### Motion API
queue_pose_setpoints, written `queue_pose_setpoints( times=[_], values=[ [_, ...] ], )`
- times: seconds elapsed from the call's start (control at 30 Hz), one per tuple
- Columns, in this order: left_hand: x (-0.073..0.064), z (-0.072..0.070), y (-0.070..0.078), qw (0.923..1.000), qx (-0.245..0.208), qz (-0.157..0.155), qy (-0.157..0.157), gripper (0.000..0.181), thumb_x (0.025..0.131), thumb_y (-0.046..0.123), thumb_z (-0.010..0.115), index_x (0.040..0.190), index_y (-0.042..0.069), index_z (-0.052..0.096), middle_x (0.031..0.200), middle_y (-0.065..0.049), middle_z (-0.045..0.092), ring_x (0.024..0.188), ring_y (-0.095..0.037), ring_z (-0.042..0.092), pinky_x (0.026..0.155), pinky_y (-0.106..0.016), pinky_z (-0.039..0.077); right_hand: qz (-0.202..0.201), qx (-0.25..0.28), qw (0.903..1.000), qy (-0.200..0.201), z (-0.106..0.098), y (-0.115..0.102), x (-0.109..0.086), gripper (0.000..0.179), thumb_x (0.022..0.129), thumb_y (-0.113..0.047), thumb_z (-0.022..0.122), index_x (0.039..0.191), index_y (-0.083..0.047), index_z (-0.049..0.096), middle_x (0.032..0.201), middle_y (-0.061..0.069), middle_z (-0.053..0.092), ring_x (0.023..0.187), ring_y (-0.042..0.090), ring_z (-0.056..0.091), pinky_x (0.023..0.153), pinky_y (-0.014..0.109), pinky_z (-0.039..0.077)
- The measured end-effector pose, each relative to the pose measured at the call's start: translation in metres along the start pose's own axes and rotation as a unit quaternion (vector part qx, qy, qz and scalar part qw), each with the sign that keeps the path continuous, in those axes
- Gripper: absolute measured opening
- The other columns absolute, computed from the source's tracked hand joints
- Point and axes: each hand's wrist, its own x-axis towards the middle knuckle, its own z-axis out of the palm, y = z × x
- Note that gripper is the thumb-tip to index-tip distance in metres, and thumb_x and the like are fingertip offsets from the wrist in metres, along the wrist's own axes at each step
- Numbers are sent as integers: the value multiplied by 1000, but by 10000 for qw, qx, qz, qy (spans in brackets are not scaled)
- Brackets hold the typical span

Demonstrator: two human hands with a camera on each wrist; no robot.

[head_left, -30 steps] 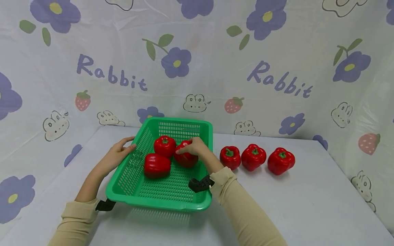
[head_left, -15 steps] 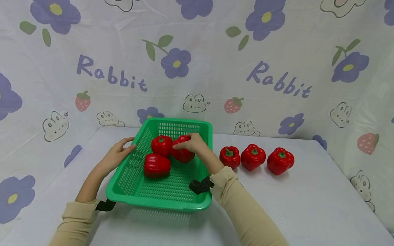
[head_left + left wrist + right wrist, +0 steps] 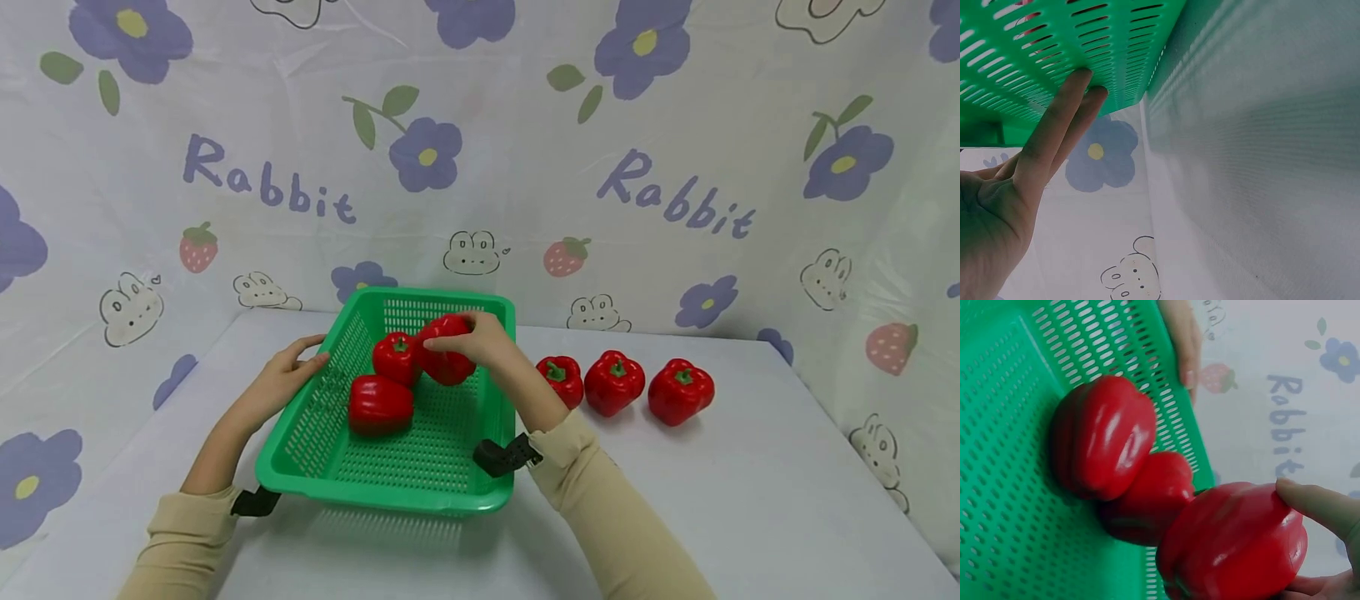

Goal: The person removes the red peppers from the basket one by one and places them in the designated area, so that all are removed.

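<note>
My right hand (image 3: 480,340) grips a red bell pepper (image 3: 447,354) between thumb and fingers over the back right of a green basket (image 3: 390,497). In the right wrist view, the thumb presses the near side of this gripped pepper (image 3: 1235,544), while the other fingers are partly hidden beneath it. Inside the basket, one bell pepper (image 3: 380,406) lies on its side and another (image 3: 396,358) has its green stem up. The gripped pepper overlaps the latter in view. My left hand (image 3: 279,382) touches the basket's left wall from outside; straight fingers (image 3: 1060,125) lie against the slotted plastic.
Three more red bell peppers, a near one (image 3: 561,382), a middle one (image 3: 614,383) and a far right one (image 3: 681,392), stand in a row on the white table (image 3: 712,508). A printed curtain (image 3: 525,167) hangs directly behind the table.
My right hand has raised the gripped bell pepper from among the others in the basket. The stem-up pepper shifted slightly left, then back. My left hand has stayed at the basket's wall.
</note>
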Motion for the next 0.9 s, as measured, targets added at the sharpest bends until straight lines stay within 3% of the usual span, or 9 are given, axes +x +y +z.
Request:
queue_pose_setpoints(
  times=[0.37,0.63,0.9],
  values=[
    [1,0,-2,10000,12,-28,-9,64,105,35,43,155,3,19,117,-33,64,81,-12,71,68,-28,58,-409,694,9966,-152,-17,-10,-25,64,86,-26,74,142,-13,46,139,10,54,129,29,49,98,45,52],
    [1,-1,-3,10000,5,-25,-1,64,105,36,43,155,4,19,118,-33,63,81,-11,71,68,-28,58,-634,675,9956,-155,-28,-10,-37,66,86,-30,74,144,-18,45,137,7,57,128,26,51,99,44,51],
    [1,-1,-2,10000,46,-25,13,64,105,36,43,155,4,19,119,-33,63,84,-14,71,69,-28,57,-656,721,9952,26,-39,-5,-55,74,85,-33,74,149,-21,37,144,3,51,134,25,47,101,47,50]
  ],
)
